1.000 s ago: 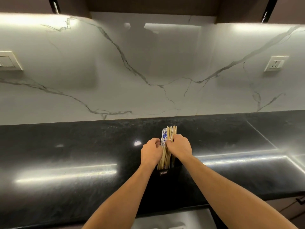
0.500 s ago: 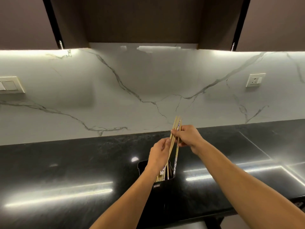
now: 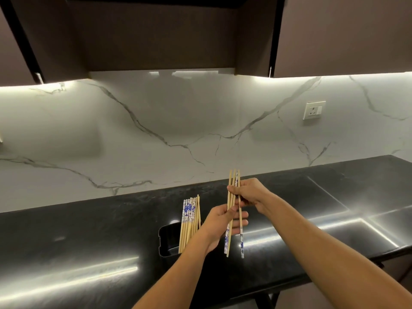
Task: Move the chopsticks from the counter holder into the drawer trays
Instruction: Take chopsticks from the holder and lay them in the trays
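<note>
A black holder (image 3: 167, 241) stands on the dark counter (image 3: 89, 237) with several bamboo chopsticks (image 3: 189, 219) upright in it, some with blue-and-white ends. To its right I hold a small bundle of chopsticks (image 3: 233, 221) clear of the holder, above the counter. My right hand (image 3: 249, 192) grips the bundle near its top. My left hand (image 3: 223, 221) pinches it lower down, thumb in front and fingers behind. The bundle's lower tips hang free, some patterned blue and white. No drawer or tray is in view.
A white marble backsplash (image 3: 178, 134) rises behind the counter, with a wall socket (image 3: 314, 110) at the right. Dark upper cabinets (image 3: 156, 34) hang overhead. The counter's front edge (image 3: 334, 270) runs across the lower right.
Both hands have lifted a small bundle of chopsticks out of the holder and carried it to the right. The rest stayed in the holder. The camera has tilted upward.
</note>
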